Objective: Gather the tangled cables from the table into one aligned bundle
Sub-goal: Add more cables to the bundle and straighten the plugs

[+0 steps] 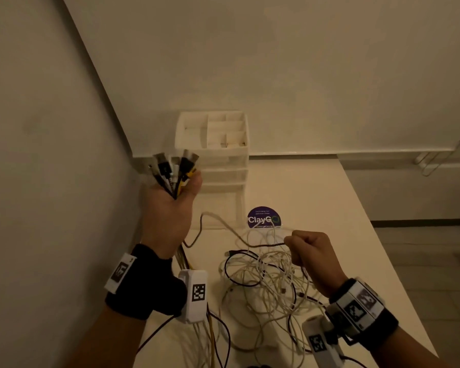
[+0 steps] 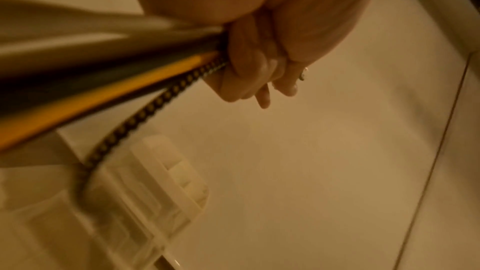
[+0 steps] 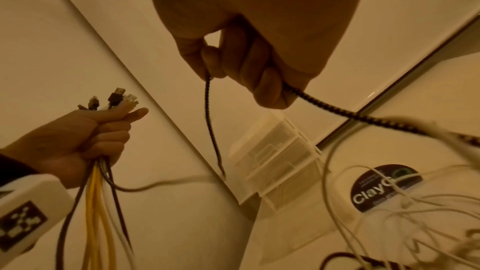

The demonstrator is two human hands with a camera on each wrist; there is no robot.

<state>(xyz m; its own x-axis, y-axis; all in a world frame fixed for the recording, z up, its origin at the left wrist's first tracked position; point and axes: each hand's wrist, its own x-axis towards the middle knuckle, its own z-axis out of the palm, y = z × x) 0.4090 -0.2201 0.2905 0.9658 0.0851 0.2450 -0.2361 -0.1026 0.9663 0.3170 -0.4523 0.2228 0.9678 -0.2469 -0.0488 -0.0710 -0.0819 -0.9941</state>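
Right hand (image 1: 311, 251) fingers pinching braided cable (image 3: 211, 130); left hand (image 1: 168, 205) fingers around cable bundle (image 1: 173, 168).

Left hand (image 1: 168, 208) clutches cable ends (image 1: 174, 168); right hand (image 1: 312, 252) pinches braided cable (image 1: 263, 245).

Light dim and warm in all three views, yellow-brown cast strongest in both wrist views. No lamp visible; source cannot be told. Head view: soft, noisy, wall lines bowed toward the edges. Small glare streak along the tabletop (image 1: 316, 187) back edge. Left wrist view: bundled cables (image 2: 78, 81) smeared into blurred bands, organizer (image 2: 155, 192) out of focus. Right wrist view: white cables (image 3: 389, 202) streaked by motion blur at right, sticker (image 3: 384, 188) lettering soft.
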